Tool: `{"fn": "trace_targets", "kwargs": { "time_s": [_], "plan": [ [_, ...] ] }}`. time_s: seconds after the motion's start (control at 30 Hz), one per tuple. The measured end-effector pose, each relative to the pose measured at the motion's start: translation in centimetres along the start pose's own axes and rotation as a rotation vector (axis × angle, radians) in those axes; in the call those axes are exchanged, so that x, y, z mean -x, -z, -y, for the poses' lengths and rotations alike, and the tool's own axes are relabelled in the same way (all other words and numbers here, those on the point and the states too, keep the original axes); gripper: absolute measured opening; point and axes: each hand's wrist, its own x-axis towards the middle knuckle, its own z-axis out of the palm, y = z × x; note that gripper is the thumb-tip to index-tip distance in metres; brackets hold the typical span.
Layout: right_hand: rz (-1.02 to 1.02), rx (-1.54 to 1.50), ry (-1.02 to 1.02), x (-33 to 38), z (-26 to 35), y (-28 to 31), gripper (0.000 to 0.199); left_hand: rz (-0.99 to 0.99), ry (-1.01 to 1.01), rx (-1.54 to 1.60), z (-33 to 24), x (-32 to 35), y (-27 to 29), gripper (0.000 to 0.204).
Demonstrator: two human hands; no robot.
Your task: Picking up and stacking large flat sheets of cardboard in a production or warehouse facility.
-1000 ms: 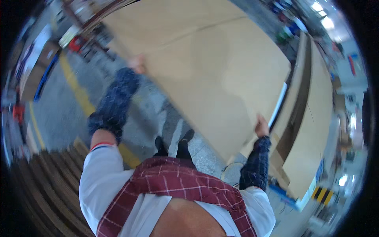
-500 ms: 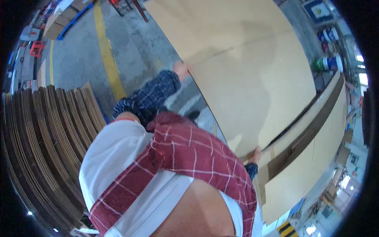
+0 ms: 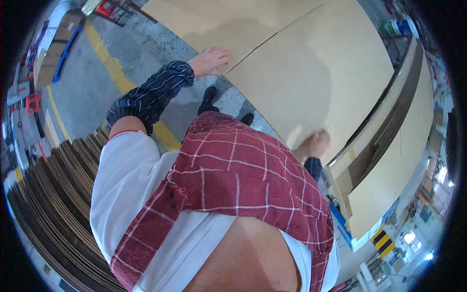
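Note:
A large tan cardboard sheet lies flat in front of me, with a dark slit or seam running across it. At its left edge, my left hand rests with fingers stretched out over the board. My right hand is over the near right part of the same sheet. Motion blurs its fingers, so I cannot make out whether they touch the board. Right of that hand, more cardboard lies alongside, with a dark brown strip between the pieces.
Stacks of flat cardboard stand on edge at my left. A yellow line crosses the grey floor, where my dark shoes show. A red stool stands at the far left, and a white and green bucket at the far right.
My left hand has moved up and left, its fingers now spread over the sheet's edge. My right hand has come off the near corner and moved farther over the board. The view has shifted.

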Motion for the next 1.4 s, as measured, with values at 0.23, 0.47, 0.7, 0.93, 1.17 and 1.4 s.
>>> {"fn": "trace_targets", "kwargs": {
  "time_s": [0.23,0.47,0.7,0.93,1.17,1.4],
  "plan": [
    [-0.243,-0.147,-0.236,1.9,14.1,-0.2,0.042,-0.156,-0.302,0.203,2.7,-2.8,-3.3,0.049],
    [-0.624,-0.326,-1.582,9.9,5.8,-3.4,0.058,-0.035,-0.263,-0.037,2.9,-1.7,-1.9,0.060],
    [-0.881,-0.863,-1.548,11.2,-0.1,-11.0,0.049,-0.011,-0.358,-0.137,7.9,-3.0,-5.3,0.053],
    [-1.121,-0.818,-1.597,10.5,-7.1,-4.1,0.043,0.491,-0.022,-0.123,8.1,-4.8,-1.2,0.045],
    [-1.672,-1.109,-1.406,8.4,-22.2,-4.6,0.035,0.191,0.139,0.655,17.0,-1.9,-6.2,0.043],
    [-2.026,-1.772,-0.918,4.0,-21.1,5.5,0.018,-0.013,-0.179,0.131,5.1,-12.0,8.4,0.040]
  ]
}}
